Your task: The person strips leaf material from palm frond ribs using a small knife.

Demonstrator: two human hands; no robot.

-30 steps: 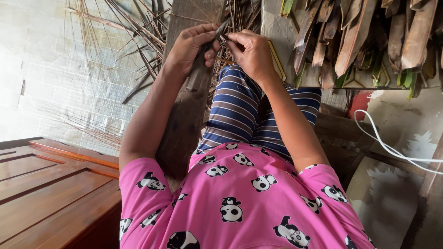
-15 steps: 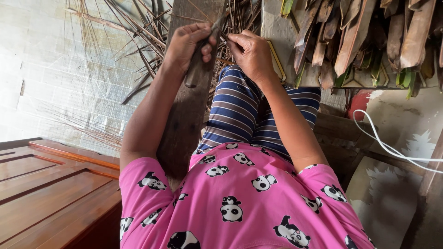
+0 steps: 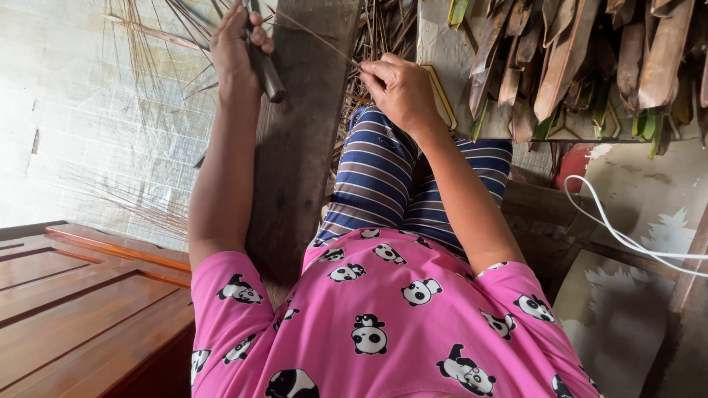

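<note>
The left hand (image 3: 237, 46) is closed round the dark, smooth cylindrical handle of a tool (image 3: 264, 68), raised beside a rough grey wooden plank (image 3: 299, 147); a thin, stiff brown leaf rib (image 3: 313, 38) runs taut from that grip rightward to the right hand (image 3: 402, 90), pinched between its fingertips above the striped knee; dry brown leaf strips (image 3: 568, 59) hang further right.

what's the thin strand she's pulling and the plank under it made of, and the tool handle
Thin strand: looks like a dry leaf midrib, tan, stiff and matte. Plank: rough unfinished wood, grey-brown with visible grain. Tool handle in the left hand: dark and smooth, maybe wood; unclear. The right hand pinches the strand.
</note>
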